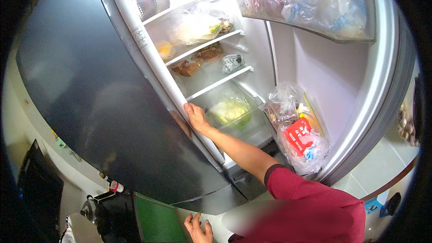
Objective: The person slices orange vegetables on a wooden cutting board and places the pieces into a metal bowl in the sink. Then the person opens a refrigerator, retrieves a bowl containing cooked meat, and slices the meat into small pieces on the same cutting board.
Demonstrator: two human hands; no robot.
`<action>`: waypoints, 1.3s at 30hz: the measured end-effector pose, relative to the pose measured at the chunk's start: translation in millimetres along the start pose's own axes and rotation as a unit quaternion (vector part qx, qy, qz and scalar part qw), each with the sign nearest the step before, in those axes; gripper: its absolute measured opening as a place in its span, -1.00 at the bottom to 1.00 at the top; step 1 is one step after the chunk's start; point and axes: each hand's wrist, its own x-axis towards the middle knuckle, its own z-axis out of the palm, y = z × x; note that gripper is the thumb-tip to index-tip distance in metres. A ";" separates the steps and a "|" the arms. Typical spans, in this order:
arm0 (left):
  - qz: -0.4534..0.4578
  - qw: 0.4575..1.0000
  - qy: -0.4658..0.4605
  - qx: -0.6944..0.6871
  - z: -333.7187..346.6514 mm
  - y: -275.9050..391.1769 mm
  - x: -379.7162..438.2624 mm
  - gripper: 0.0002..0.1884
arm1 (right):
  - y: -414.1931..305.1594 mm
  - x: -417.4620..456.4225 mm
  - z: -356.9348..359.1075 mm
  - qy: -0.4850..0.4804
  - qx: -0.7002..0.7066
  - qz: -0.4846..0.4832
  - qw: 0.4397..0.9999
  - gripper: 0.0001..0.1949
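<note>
My right hand (197,118) grips the white vertical frame edge (165,71) of an opened refrigerator, and its arm reaches across in front of the compartment. My left hand (199,229) is at the bottom of the view, holding nothing, fingers apart and slightly bent. Inside, close to my right hand, a pale green cabbage-like vegetable (231,111) in clear plastic lies in the transparent drawer (246,125). On the shelf above are brown packages (209,52) and a small knotted plastic bag (232,63). Higher still sit a bagged leafy vegetable (197,27) and a perforated metal pot (152,3).
The refrigerator door (330,60) stands open at right. Its upper bin (303,23) holds plastic bags; lower down are more bags and a red packet (298,135). A glossy dark panel (111,108) fills the left. A lidded pot (89,211) stands at lower left.
</note>
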 end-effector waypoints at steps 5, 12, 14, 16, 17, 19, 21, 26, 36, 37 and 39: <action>0.000 0.998 0.050 -0.027 -23.7 31.5 17.6 -0.55 | 3.9 -0.8 8.1 -0.083 0.137 0.018 0.987 -0.26; 0.037 0.990 0.132 0.029 -50.4 60.7 39.5 -0.44 | -2.4 -39.6 0.9 -0.115 0.096 0.043 0.988 -0.35; 0.039 0.984 0.164 0.065 -56.9 61.0 43.1 -0.36 | -44.2 -70.4 -6.8 -0.096 0.094 0.016 0.991 -0.46; 0.074 0.972 0.202 0.090 -60.2 59.8 48.0 -0.22 | -58.2 -88.6 -14.9 -0.112 0.081 -0.018 0.990 -0.53; 0.096 0.965 0.226 0.092 -62.0 58.9 50.3 -0.17 | -64.0 -96.4 -16.9 -0.129 0.081 -0.036 0.988 -0.56; 0.121 0.958 0.235 0.111 -67.8 56.7 53.8 -0.06 | -80.5 -110.4 -19.4 -0.135 0.101 -0.089 0.982 -0.60; 0.138 0.957 0.252 0.036 -67.3 52.2 57.6 -0.01 | -84.3 -121.1 -16.2 -0.155 0.039 -0.132 0.978 -0.63; 0.096 0.950 0.296 -0.022 -65.5 27.7 46.8 0.08 | -108.6 -143.0 -10.5 -0.199 0.042 -0.220 0.954 -0.63; 0.067 0.898 0.433 0.048 -87.9 -7.9 26.7 0.19 | -136.6 -149.2 -18.2 -0.287 0.060 -0.315 0.902 -0.73; 0.065 0.897 0.434 0.047 -90.2 -10.8 24.7 0.19 | -134.0 -145.5 -20.5 -0.276 0.056 -0.301 0.911 -0.78; 0.059 0.897 0.437 0.043 -94.5 -16.0 20.5 0.19 | -123.8 -127.4 -24.2 -0.254 0.047 -0.271 0.927 -0.88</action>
